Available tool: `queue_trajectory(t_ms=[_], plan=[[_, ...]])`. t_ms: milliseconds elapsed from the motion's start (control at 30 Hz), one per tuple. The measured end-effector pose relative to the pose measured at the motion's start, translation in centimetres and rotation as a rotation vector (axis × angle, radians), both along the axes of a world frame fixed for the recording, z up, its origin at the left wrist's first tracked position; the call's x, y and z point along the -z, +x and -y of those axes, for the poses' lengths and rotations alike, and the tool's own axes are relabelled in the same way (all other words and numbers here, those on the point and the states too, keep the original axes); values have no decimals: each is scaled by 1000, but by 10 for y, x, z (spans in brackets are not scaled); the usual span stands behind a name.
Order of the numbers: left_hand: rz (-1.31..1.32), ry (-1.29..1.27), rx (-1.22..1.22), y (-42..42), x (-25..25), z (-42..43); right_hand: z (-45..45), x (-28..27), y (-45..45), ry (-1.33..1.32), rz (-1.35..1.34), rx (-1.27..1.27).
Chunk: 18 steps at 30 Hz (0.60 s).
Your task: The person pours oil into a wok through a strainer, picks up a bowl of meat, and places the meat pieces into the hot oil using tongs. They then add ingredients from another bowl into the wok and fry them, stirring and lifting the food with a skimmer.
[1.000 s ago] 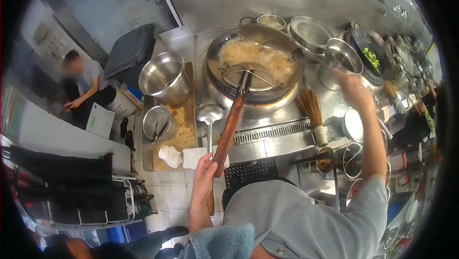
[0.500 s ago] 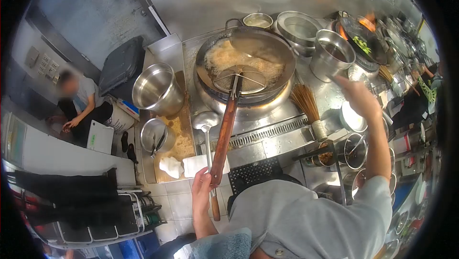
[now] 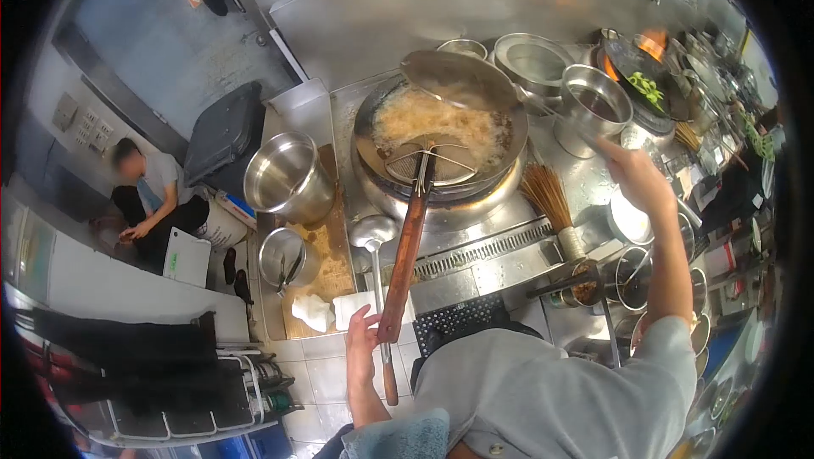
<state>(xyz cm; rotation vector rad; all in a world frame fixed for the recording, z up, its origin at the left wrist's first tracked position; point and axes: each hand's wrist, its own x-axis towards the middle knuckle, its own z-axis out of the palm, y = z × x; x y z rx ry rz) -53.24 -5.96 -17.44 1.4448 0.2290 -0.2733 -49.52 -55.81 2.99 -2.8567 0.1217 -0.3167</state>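
Frying oil bubbles in a large wok (image 3: 366,147), with pale foam over its surface. My right hand (image 3: 638,178) is closed on the long handle of a large round metal scoop (image 3: 454,76), whose bowl is tilted over the wok's far side. A wire mesh strainer (image 3: 409,251) with a wooden handle rests its basket on the wok's near rim. At the handle's lower end, my left hand (image 3: 362,350) has its fingers against the wood, partly hidden behind it. Beside that handle lies a metal ladle (image 3: 374,232).
Left of the wok are a steel pot (image 3: 292,178) and a smaller pot (image 3: 288,257) on a board. Right stand a bamboo brush (image 3: 551,200) and a steel container (image 3: 593,103). Another wok (image 3: 632,61) holds greens near flames. A person (image 3: 157,196) sits far left.
The scoop has risen and tilted over the wok's back, leaving more foam visible. My left hand's fingers look looser at the strainer handle. The view has shifted slightly.
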Motion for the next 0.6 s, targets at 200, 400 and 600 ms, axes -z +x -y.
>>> queue_trajectory(t_ms=[200,400,600], plan=[[-8,26,72,7,8,4,20,44,43,236,-67,11],[55,61,26,19,-17,14,2,40,74,130,138,-59],[75,71,72,15,5,7,-25,40,96,-179,158,-264]])
